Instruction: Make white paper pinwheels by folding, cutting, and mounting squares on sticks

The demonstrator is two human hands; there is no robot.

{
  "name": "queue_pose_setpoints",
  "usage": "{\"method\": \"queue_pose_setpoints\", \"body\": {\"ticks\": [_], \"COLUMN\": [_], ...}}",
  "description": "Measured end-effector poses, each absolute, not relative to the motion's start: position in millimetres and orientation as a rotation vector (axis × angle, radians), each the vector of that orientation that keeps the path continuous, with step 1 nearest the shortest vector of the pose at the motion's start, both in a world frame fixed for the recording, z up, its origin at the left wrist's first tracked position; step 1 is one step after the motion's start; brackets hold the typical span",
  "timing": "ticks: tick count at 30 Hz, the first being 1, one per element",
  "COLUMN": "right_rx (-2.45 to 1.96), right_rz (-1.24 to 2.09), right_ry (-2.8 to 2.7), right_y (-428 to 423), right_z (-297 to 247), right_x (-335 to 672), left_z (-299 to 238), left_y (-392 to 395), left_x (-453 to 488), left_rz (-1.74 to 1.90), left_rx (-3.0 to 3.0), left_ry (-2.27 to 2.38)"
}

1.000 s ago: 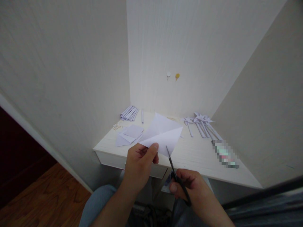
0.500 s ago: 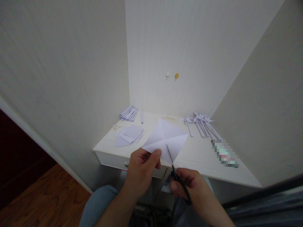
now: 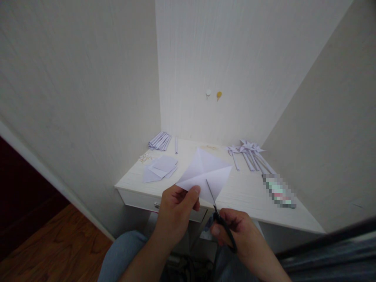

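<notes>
My left hand pinches the near left corner of a square white paper creased along its diagonals, holding it up over the front edge of the small white table. Black-handled scissors are gripped in my right hand, fingers through the loops. The blades point up and away and reach into the paper's near edge along a crease.
On the table lie loose paper squares, a bundle of rolled paper sticks, one single stick, finished paper pinwheels and a blurred flat object. Walls close in on three sides. My knees sit below the table edge.
The paper has turned and dropped slightly toward me, and the scissor blades have gone further into its near edge. Between the last two frames almost nothing moved.
</notes>
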State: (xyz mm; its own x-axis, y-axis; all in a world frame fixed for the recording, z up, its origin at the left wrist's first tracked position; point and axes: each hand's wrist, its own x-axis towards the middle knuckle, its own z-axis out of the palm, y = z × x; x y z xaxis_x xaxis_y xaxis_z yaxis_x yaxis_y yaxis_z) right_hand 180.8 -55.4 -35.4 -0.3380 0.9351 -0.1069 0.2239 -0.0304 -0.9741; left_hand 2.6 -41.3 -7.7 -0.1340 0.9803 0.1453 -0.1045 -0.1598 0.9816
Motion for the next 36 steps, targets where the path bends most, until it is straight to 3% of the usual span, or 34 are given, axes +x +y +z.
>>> {"method": "queue_pose_setpoints", "body": {"ticks": [9,22,36], "right_rx": [-1.318,-1.021,-1.113], "right_rz": [1.329,1.731,1.672], "right_ry": [-1.640,-1.632,-1.641], "right_y": [-54.2,-58.1,-62.9], "right_z": [-28.6,-47.5,-28.7], "right_x": [180.2,187.5,186.2], "left_z": [-14.4,-20.4,-24.8], "left_y": [-37.0,-23.3,-30.5], "left_x": [3.7,-7.3,-15.4], "left_rz": [1.495,1.570,1.567], "left_rx": [1.135,1.074,1.086], "left_ry": [1.075,1.116,1.068]}}
